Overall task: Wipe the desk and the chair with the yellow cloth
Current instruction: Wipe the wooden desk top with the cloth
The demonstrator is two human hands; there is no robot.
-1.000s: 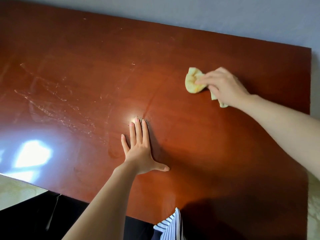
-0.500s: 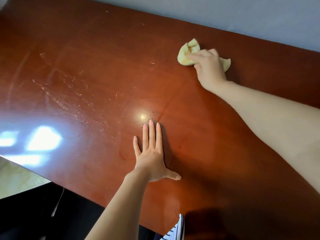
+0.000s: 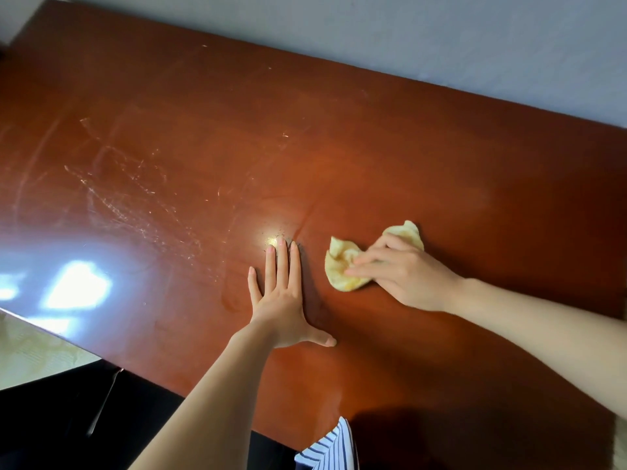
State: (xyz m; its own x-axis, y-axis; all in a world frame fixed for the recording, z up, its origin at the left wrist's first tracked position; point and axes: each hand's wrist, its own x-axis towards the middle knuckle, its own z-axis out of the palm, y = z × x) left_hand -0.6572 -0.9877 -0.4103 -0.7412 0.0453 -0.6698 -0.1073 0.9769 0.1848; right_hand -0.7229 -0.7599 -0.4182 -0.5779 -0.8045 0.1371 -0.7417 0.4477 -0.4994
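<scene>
The reddish-brown desk [image 3: 169,130] fills most of the view, its left half streaked with pale smears and scratches. My right hand [image 3: 407,276] grips the crumpled yellow cloth [image 3: 342,266] and presses it onto the desk's middle, with cloth bulging out ahead of the fingers and behind the thumb. Just left of the cloth, my left hand [image 3: 281,300] lies flat on the wood, fingers straight and thumb spread, holding nothing. A bright glare spot sits at its fingertips. No chair can be made out for certain.
A grey wall [image 3: 407,35] runs along the desk's far edge. Below the near edge at lower left are a dark shape [image 3: 68,418] and pale floor [image 3: 30,354]. Blue-and-white striped fabric [image 3: 332,449] shows at the bottom.
My right hand has dragged the cloth from near the desk's far edge back toward me, stopping beside my left hand. The left hand has stayed flat in place.
</scene>
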